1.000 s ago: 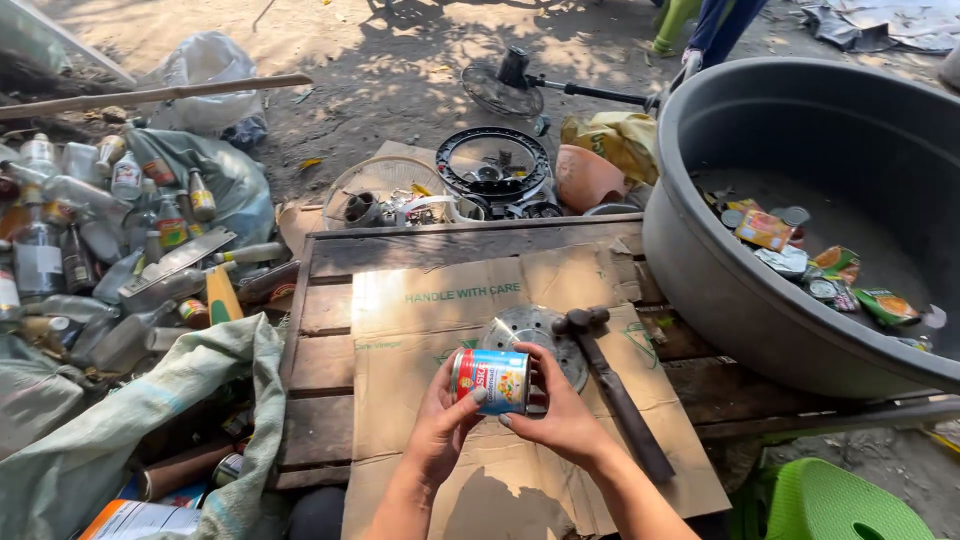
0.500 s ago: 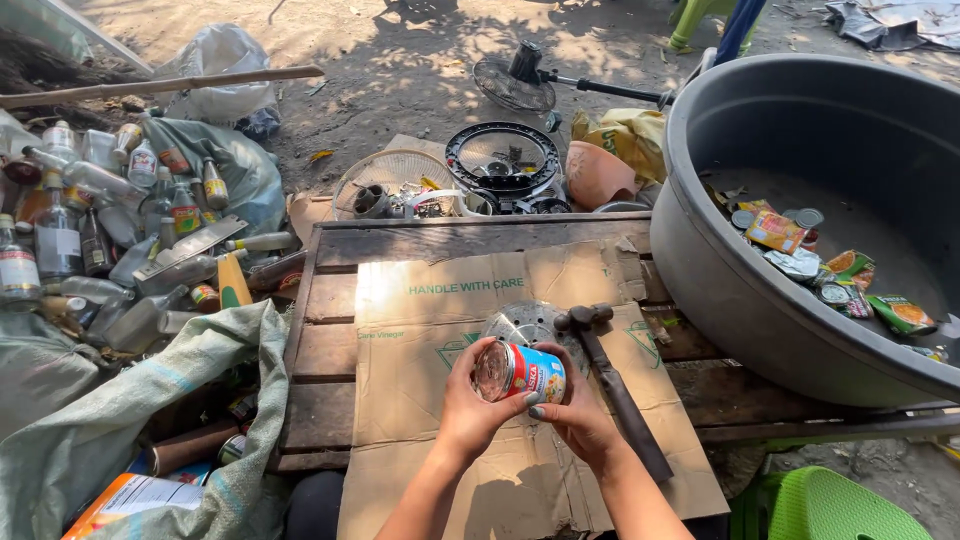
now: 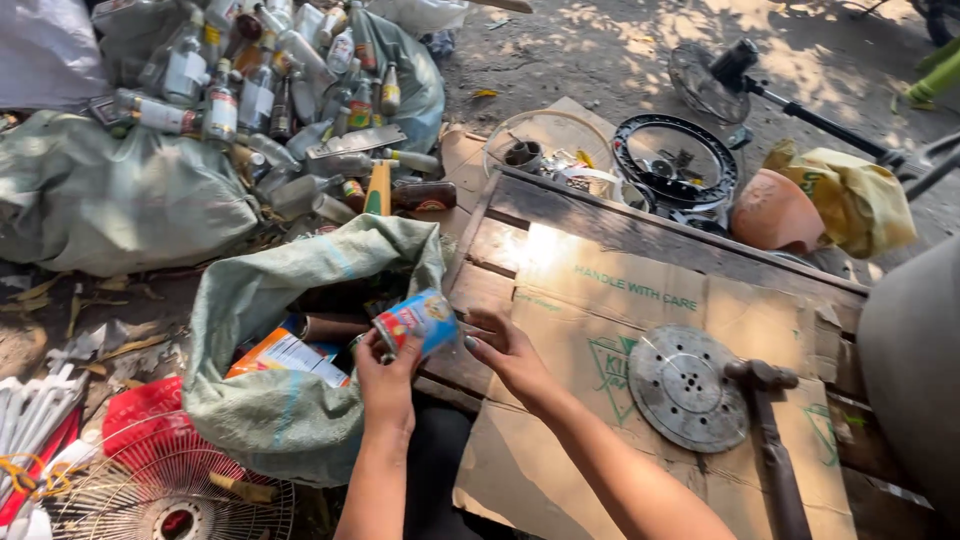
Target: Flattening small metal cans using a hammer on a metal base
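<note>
Small printed can [image 3: 417, 320] lying sideways, long axis running 8 to 2 o'clock, base hidden in the clasping left hand [image 3: 385, 385], right hand [image 3: 510, 352] loosely open at its 3 o'clock, above green sack [image 3: 300, 400] mouth, sack contents mostly hidden

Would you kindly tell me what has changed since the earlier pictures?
The can has moved left off the cardboard to above the open sack; the left hand keeps its grip, the right hand has let go. Metal disc and hammer lie unchanged.
</note>
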